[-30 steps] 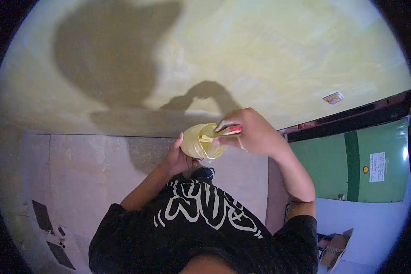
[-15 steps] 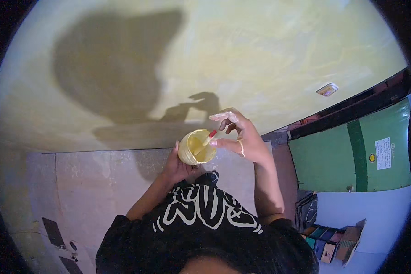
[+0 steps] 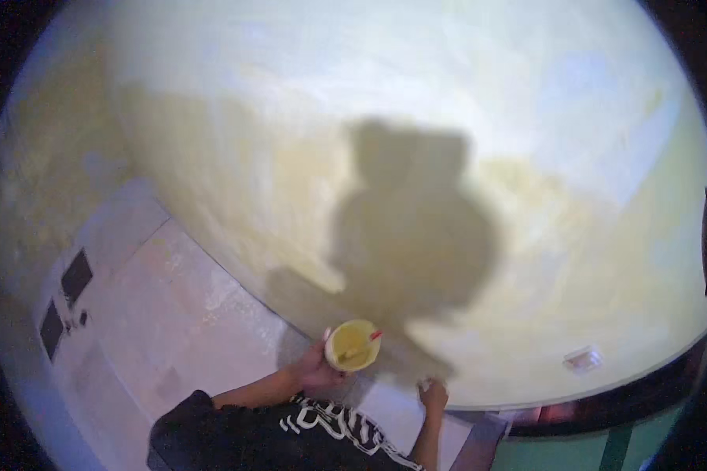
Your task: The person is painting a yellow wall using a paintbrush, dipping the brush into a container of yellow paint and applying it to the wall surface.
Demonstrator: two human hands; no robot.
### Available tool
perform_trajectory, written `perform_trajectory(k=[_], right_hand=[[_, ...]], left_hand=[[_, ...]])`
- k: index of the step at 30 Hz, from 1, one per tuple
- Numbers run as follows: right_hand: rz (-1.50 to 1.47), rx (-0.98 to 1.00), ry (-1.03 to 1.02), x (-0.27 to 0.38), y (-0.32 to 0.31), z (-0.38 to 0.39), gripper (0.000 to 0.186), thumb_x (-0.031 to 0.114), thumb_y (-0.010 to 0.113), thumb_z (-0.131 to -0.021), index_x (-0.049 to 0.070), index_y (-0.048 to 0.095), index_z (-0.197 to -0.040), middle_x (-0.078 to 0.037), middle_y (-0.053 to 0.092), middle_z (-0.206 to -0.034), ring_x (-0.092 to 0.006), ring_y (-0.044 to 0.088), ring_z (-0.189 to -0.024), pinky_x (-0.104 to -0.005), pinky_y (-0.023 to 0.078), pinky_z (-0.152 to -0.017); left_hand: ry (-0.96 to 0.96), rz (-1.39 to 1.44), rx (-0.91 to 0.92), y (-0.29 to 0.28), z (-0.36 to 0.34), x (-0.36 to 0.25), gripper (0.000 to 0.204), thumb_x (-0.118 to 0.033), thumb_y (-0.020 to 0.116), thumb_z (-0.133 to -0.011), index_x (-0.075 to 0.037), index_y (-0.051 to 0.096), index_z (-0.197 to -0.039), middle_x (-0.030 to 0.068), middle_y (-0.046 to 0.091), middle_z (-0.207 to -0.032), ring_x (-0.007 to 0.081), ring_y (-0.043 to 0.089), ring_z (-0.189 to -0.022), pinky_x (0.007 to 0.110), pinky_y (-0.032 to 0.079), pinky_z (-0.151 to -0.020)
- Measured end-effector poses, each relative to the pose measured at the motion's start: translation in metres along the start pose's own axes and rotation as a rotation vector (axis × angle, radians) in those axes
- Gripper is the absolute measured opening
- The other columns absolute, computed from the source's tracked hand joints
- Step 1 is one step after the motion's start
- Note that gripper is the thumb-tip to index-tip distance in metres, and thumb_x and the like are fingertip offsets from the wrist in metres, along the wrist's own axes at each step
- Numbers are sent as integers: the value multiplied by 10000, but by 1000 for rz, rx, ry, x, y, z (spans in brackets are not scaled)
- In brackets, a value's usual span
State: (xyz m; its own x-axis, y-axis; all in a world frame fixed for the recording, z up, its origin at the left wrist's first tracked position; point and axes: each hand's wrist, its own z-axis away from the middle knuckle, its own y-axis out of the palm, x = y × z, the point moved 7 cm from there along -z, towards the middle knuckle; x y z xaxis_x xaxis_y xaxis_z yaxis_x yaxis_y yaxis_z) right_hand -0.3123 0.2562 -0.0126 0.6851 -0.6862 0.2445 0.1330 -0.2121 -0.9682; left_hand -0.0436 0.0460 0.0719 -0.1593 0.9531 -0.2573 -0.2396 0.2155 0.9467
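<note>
My left hand (image 3: 314, 370) is closed around the side of a round pale yellow tub (image 3: 336, 361), its open top tilted toward me. Yellowish paint (image 3: 349, 340) coats the inside. A paintbrush with a red handle end (image 3: 375, 335) leans in the tub, that end against the right rim. To the right of the tub, apart from it, is my right hand (image 3: 434, 392), near the foot of the wall. Its fingers are loosely curled and whitish at the tips, with nothing visible between them; detail there is blurred.
A large wall (image 3: 526, 259) in patchy cream and yellow rises ahead, bearing my shadow (image 3: 412, 235). A small white wall fitting (image 3: 583, 359) is low on the right. Pale floor (image 3: 188, 314) lies to the left, with dark rectangular pieces (image 3: 76, 275). A green panel (image 3: 558, 454) shows at lower right.
The view has swung up and left toward the wall. My right hand has moved away from the brush and tub to the right. The brush stays in the tub, still in my left hand.
</note>
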Motion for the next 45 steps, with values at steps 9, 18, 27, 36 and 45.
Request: perform_trajectory(k=[9,18,27,36,45], right_hand=[[-644,232,-449,78,22,-32,274,255,681,-906,14,704,-1033,-178,703,-942,-333,695,-862,-405,539,-796],[-250,-347,-1177,205,-317,-70,460,312,721,-860,135,617,-1271,-166,498,-1424,-384,492,-1266,-511,378,-1029],[513,-1321,-696,331,-585,-152,622,387,374,-1014,84,255,-1545,-184,217,-1606,-371,158,-1493,-537,96,-1197],[662,-1569,-643,347,-587,-195,624,477,431,-979,222,319,-1538,-120,299,-1585,-350,274,-1455,-583,223,-1148],[607,-1304,-810,423,-488,-214,1002,834,450,-781,217,273,-1551,-161,234,-1601,-450,156,-1469,-809,96,-1031]], left_hand=[[235,244,104,12,14,36,720,-691,534,-859,-177,523,-1361,109,613,-1247,230,614,-897,355,515,-716],[306,370,127,-21,0,42,698,-660,488,-877,-176,502,-1379,133,606,-1263,258,620,-885,374,489,-709],[127,365,233,-85,5,32,771,-714,467,-855,-177,447,-1409,189,543,-1337,286,612,-856,409,493,-666],[197,337,48,-133,11,21,752,-725,465,-843,-184,477,-1364,137,641,-1153,294,638,-792,400,510,-620],[230,379,135,-101,22,4,733,-688,404,-890,-132,471,-1364,151,592,-1232,286,637,-810,417,497,-600]])
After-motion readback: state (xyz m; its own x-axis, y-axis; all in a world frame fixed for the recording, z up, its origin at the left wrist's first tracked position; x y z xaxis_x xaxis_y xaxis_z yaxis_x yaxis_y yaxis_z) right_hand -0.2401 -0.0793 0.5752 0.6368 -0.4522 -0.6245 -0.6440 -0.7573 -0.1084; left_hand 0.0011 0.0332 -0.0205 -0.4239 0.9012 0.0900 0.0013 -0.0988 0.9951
